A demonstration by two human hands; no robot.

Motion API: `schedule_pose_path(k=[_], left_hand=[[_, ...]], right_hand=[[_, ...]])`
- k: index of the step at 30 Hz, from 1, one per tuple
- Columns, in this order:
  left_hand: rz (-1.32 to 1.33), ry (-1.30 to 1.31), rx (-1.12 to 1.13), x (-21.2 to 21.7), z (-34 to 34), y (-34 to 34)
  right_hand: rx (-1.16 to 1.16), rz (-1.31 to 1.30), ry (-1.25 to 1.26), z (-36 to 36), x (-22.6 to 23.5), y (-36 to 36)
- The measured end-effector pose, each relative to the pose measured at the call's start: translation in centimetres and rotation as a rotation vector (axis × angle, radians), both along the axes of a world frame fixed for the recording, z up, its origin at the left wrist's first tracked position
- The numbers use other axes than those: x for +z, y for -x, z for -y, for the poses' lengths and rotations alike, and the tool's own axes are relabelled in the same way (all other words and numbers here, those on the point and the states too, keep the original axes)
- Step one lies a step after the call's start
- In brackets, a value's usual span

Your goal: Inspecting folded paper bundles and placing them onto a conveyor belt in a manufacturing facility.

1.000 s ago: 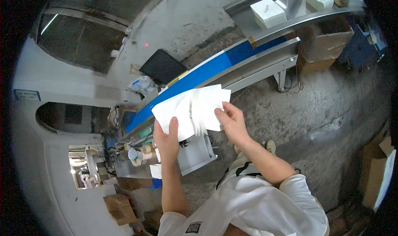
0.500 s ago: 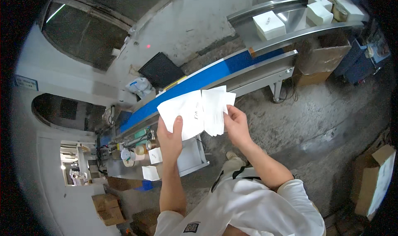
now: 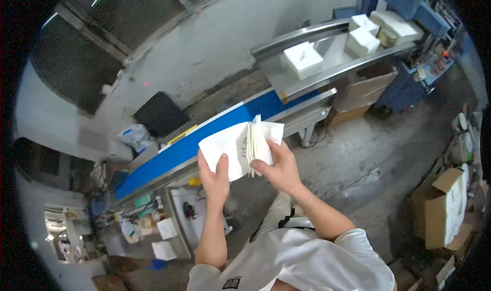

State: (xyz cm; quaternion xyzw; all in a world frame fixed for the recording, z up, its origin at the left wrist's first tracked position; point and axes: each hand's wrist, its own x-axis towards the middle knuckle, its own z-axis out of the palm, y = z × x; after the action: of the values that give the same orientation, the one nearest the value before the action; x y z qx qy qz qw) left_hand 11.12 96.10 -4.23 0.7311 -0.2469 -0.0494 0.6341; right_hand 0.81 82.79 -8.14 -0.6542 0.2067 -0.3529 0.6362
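Observation:
Both my hands hold a stack of white paper sheets (image 3: 225, 150) in front of me, above the near edge of the conveyor. My left hand (image 3: 215, 182) grips the left part from below, its thumb lying on the top sheet. Several sheets stand fanned up near the middle, beside a dark printed mark. My right hand (image 3: 280, 171) is closed on the right part, with its thumb against the raised sheets and its fingers behind the paper. The undersides of the sheets are hidden.
Beyond the stack runs a blue conveyor belt (image 3: 184, 150). White paper stacks (image 3: 305, 60) sit on a steel table (image 3: 335, 47) at the far right. A cardboard box (image 3: 434, 209) stands on the floor at right. Tape rolls and small white stacks (image 3: 163, 250) lie at lower left.
My right thumb has come over the paper's front, and sheets that lay spread flat now stand up in a fan. The view has turned, shifting the surroundings left.

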Motion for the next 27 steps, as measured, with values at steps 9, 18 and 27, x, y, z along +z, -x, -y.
schedule_pose_path(k=[9, 18, 27], left_hand=[[0.127, -0.005, -0.072, -0.1, 7.6, -6.9], [-0.134, 0.276, -0.209, -0.9, 13.4, -15.0], [-0.477, 0.468, -0.27, -1.1, 18.7, -21.0]], right_hand=[[-0.114, -0.179, 0.295, 5.7, 2.2, -8.0], [-0.217, -0.292, -0.011, 13.4, 4.5, -11.4], [-0.349, -0.047, -0.307, 26.9, 6.7, -11.1]])
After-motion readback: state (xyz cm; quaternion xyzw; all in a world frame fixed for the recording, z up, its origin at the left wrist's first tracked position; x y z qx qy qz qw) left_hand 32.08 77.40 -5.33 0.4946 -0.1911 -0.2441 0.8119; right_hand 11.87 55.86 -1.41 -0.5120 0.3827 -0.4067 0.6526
